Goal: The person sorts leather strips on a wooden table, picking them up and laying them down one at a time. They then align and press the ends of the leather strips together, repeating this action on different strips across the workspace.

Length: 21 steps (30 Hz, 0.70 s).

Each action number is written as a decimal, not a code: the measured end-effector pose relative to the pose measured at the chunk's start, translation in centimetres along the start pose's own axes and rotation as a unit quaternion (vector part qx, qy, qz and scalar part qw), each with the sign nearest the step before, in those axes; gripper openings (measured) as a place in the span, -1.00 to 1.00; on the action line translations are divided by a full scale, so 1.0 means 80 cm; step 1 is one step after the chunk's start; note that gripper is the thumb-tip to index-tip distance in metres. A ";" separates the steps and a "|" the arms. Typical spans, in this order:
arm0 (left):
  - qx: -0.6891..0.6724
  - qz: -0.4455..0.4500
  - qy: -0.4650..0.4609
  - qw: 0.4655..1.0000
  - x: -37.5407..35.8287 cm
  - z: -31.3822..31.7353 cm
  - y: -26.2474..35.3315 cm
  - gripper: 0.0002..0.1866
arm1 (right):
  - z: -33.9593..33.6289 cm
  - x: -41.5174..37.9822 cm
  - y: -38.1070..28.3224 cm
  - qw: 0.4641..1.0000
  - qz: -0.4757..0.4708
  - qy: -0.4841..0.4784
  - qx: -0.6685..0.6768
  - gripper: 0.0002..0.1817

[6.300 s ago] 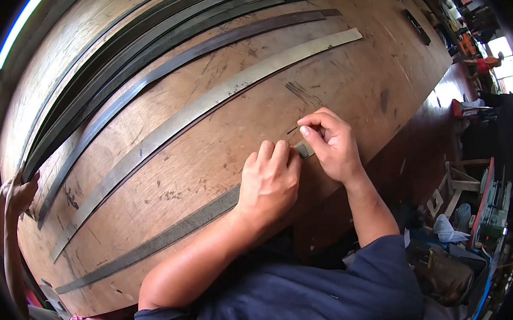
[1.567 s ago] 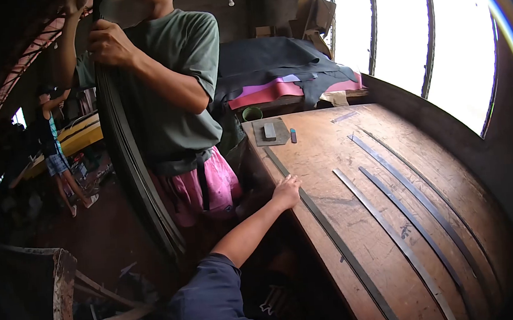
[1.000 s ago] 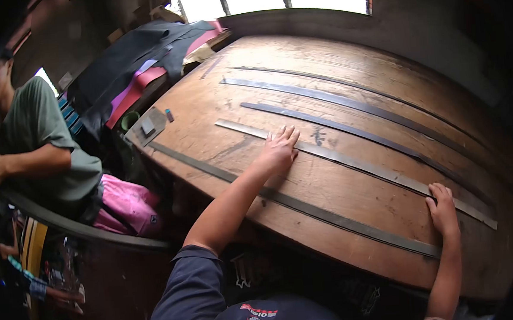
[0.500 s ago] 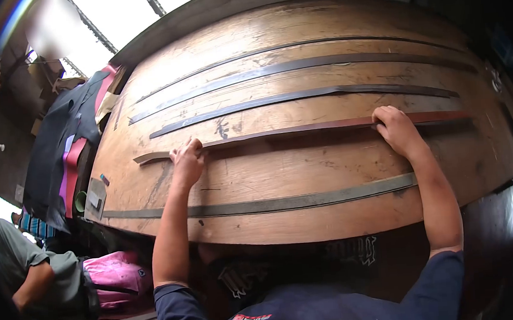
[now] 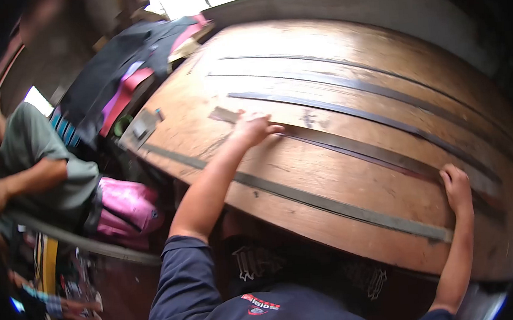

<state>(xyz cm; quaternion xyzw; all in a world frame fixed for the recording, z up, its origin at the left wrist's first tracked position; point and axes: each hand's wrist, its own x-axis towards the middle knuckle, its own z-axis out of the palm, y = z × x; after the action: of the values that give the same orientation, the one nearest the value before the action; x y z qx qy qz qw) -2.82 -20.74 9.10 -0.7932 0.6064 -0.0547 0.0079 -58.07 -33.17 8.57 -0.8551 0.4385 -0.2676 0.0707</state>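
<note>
A long thin strip (image 5: 363,148), grey-brown with a reddish lower edge, lies across the wooden table between my hands. My left hand (image 5: 254,128) has its fingers closed on the strip near its left end (image 5: 223,115), which sticks out beyond the hand. Near the right end, my right hand (image 5: 456,186) pinches the strip's edge. Behind it lie more dark strips: one close by (image 5: 348,109), another (image 5: 358,85) and a thin one (image 5: 333,62). A greenish-grey strip (image 5: 331,203) runs along the table's near side.
The table (image 5: 309,230) bears a small grey block on a plate (image 5: 140,127) at its left corner. Dark, red and purple sheets (image 5: 104,72) are piled beyond that corner. At the left a person in a grey-green shirt (image 5: 41,145) is near a pink item (image 5: 128,207).
The view has swung left, so the table and strips now slant down to the right. The held strip lies flatter, showing more of its grey-brown face. More of the other person is visible.
</note>
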 end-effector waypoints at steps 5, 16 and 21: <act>-0.014 -0.024 0.020 0.999 -0.011 0.013 0.000 -0.20 | -0.006 -0.004 0.012 0.996 0.057 -0.010 -0.067 -0.74; 0.002 -0.043 -0.029 0.999 -0.003 0.010 -0.059 -0.13 | -0.038 -0.012 0.076 0.995 0.048 0.037 -0.084 -0.63; 0.011 -0.057 0.026 0.998 -0.017 -0.010 -0.107 -0.01 | -0.094 -0.048 0.127 0.986 0.019 0.036 -0.160 -0.54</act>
<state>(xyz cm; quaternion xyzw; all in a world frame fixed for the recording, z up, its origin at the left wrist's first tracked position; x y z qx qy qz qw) 4.99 -17.14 10.48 -0.8245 0.5598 -0.0825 -0.0026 -71.09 -35.43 9.81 -0.8366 0.4940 -0.2236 -0.0776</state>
